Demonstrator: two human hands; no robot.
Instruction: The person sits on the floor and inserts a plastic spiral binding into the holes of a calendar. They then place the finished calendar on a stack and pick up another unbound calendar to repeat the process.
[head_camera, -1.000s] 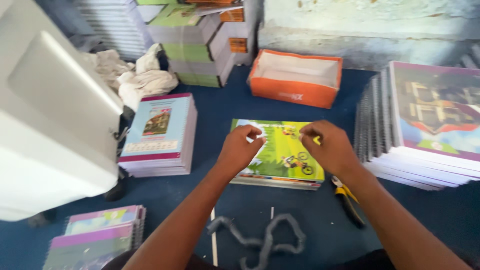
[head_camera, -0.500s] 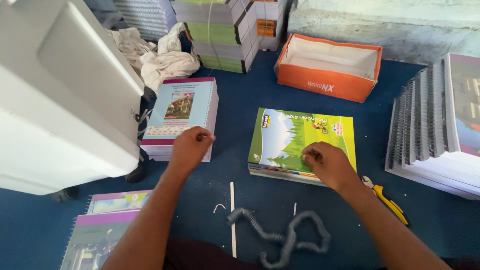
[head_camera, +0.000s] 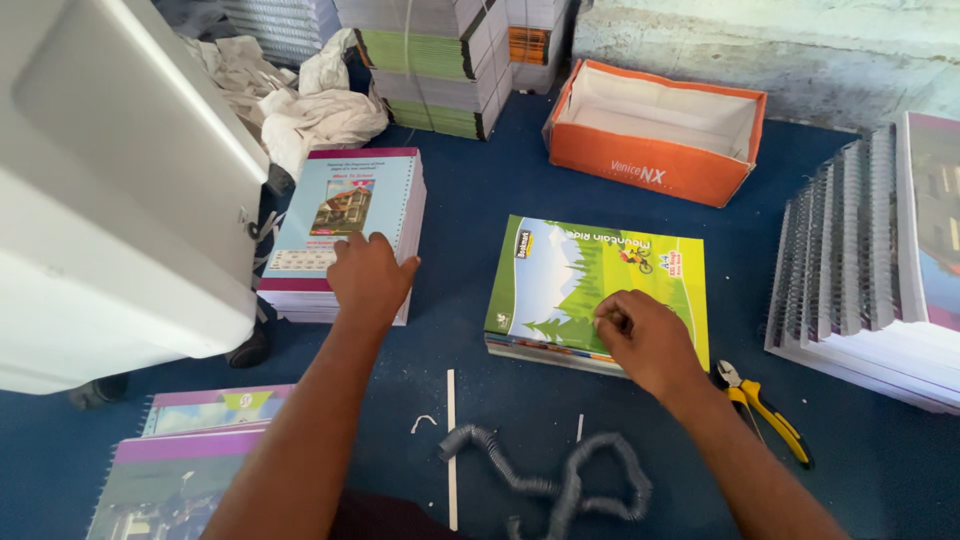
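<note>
My left hand (head_camera: 370, 276) rests on the near right corner of a stack of blue-and-magenta covered notebooks (head_camera: 340, 220) at the left. My right hand (head_camera: 648, 342) lies with fingers curled on the near edge of a green-covered notebook stack (head_camera: 590, 275) in the middle, pinching at its lower edge; whether it holds anything is hidden. A grey coiled binding wire (head_camera: 560, 480) lies on the blue surface in front of me.
Yellow-handled pliers (head_camera: 765, 410) lie to the right of my right arm. An orange open box (head_camera: 655, 135) stands at the back. Spiral-bound stacks (head_camera: 860, 260) sit at the right, more notebooks (head_camera: 190, 450) at the lower left. A white machine (head_camera: 110, 190) fills the left. A thin white strip (head_camera: 451, 440).
My left hand left the green notebook and moved left onto the blue-and-magenta stack. My right hand slid down to the green stack's near edge.
</note>
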